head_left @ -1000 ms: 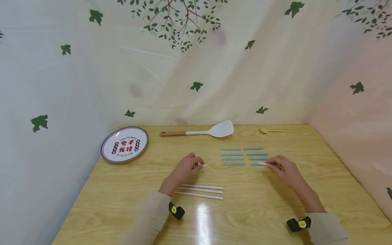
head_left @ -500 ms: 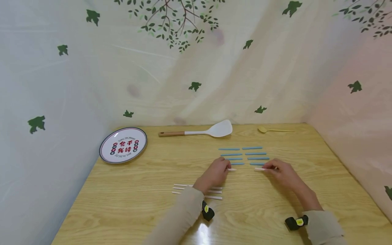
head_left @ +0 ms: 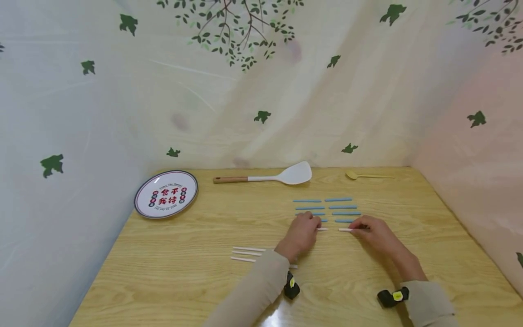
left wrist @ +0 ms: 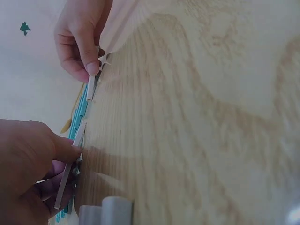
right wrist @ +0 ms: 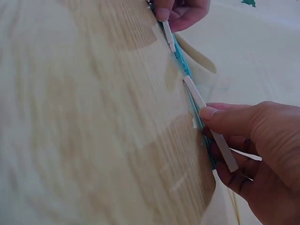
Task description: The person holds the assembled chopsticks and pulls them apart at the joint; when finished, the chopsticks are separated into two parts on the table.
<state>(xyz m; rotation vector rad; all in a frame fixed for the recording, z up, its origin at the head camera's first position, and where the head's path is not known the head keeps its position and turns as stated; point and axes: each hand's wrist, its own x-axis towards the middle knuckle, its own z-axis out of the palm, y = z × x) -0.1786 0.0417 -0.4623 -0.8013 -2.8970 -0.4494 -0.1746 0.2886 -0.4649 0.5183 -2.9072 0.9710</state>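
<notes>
My left hand [head_left: 301,232] pinches a short white stick [left wrist: 64,185] between thumb and fingers. My right hand [head_left: 375,232] pinches a second white stick [right wrist: 224,151] with the thumb pressed on its side. In the head view the two sticks point at each other across a small gap, just in front of the rows of blue sticks [head_left: 307,200]. Those blue sticks lie in two side-by-side columns, and the left hand covers part of the nearest ones. Longer white sticks [head_left: 248,249] lie nearer the front, partly hidden under the left forearm.
A round plate [head_left: 140,206] with printed red characters lies at the back left. Along the back are a white spatula [head_left: 296,174] with a wooden handle and a small yellow spoon [head_left: 352,175]. A printed curtain [head_left: 229,127] rises behind the wooden table [head_left: 171,281].
My left hand has moved right with its white stick, up to the front of the blue rows. My right hand has brought its stick slightly nearer, off the front blue stick.
</notes>
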